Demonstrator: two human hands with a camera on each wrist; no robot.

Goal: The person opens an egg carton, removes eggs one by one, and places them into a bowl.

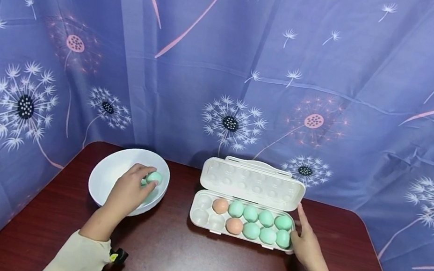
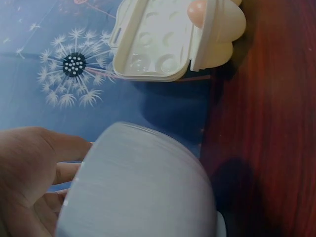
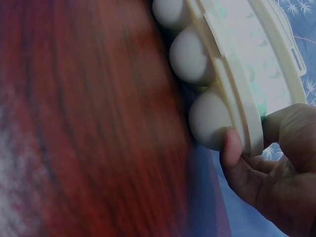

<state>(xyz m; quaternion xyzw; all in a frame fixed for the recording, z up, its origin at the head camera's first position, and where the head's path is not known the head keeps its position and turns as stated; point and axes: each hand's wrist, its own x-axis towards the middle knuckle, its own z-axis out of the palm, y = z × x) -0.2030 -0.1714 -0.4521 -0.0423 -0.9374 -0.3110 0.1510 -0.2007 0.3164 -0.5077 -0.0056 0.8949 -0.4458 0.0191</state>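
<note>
At the left, my left hand [image 1: 130,188] is over the white bowl [image 1: 101,179], its thumb and fingers pinching a pale green egg [image 1: 154,177]. More green shows below that egg in the bowl. In the left wrist view the bowl's outer wall [image 2: 143,187] hides the held egg. An egg carton [image 1: 203,223] lies with its lid [image 1: 252,183] raised. It holds several green eggs [image 1: 251,230] and two orange-brown eggs [image 1: 220,205], with bare cups at its left end. My right hand [image 1: 307,244] grips the carton's right end; the right wrist view shows fingertips on its rim and underside.
The dark reddish wooden table [image 1: 188,263] carries both the bowl and the carton, with bare wood between them and in front. A blue-purple curtain [image 1: 180,101] with dandelion prints hangs right behind the table and along its sides.
</note>
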